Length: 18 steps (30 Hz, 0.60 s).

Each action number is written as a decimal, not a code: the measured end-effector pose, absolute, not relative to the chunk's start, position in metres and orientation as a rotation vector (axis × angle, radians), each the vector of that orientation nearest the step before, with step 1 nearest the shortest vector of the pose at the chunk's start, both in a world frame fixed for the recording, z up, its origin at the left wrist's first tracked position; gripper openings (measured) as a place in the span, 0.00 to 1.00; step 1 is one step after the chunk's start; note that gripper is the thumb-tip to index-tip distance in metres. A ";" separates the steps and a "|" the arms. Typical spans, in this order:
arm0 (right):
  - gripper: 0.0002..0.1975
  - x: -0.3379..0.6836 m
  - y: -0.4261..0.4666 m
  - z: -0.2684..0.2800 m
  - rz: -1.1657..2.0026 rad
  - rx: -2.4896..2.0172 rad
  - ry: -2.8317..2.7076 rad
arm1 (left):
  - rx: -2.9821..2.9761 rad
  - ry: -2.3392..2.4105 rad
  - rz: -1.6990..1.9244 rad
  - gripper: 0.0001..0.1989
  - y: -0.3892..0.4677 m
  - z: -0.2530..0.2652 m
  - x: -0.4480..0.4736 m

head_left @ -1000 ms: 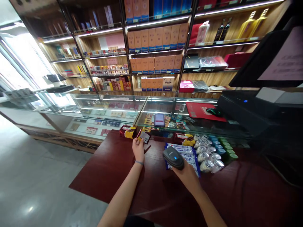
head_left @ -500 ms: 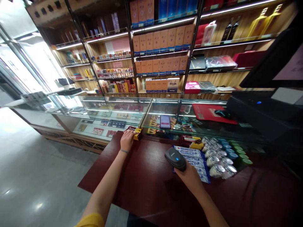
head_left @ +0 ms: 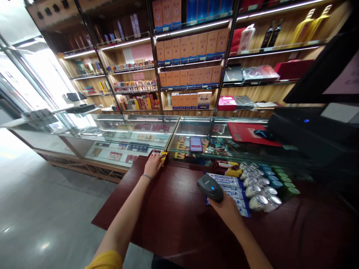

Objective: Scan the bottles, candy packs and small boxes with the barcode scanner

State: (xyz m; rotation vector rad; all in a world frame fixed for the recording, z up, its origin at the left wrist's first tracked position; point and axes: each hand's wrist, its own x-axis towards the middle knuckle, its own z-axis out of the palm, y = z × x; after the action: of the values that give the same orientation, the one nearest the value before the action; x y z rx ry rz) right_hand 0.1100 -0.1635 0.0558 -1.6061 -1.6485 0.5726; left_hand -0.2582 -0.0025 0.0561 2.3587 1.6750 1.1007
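Note:
My right hand (head_left: 228, 209) is wrapped round the handle of a black barcode scanner (head_left: 210, 186) with a lit blue light. The scanner is held over the left part of a row of blue-and-white wrapped packets (head_left: 234, 192). At the far left of the dark red counter, my left hand (head_left: 153, 165) grips a small stack of dark red and yellow packets (head_left: 163, 158). Its fingers lie over the top of them and hide part of the stack. More red and yellow packets (head_left: 228, 168) lie behind the blue-and-white ones.
Several silver-topped containers (head_left: 258, 201), blue cans (head_left: 275, 183) and green cans (head_left: 293, 191) stand at the right. A phone (head_left: 195, 144) rests on the glass showcase (head_left: 179, 129), near a mouse (head_left: 263, 133) on a red mat (head_left: 244, 135). A dark monitor (head_left: 314, 78) overhangs the right side.
My right hand and the scanner have shifted slightly to the right. My left hand has moved a little to the right over the packets, covering more of their yellow part.

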 end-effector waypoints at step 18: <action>0.25 0.130 -0.175 0.081 0.693 -1.552 -1.541 | 2.258 1.779 1.381 0.09 0.004 0.075 -0.232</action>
State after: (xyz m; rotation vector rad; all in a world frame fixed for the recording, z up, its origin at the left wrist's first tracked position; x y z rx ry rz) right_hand 0.1299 -0.1753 0.0808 -1.5517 -1.5414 0.6926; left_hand -0.2315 0.0042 0.0748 2.2581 1.7788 1.3811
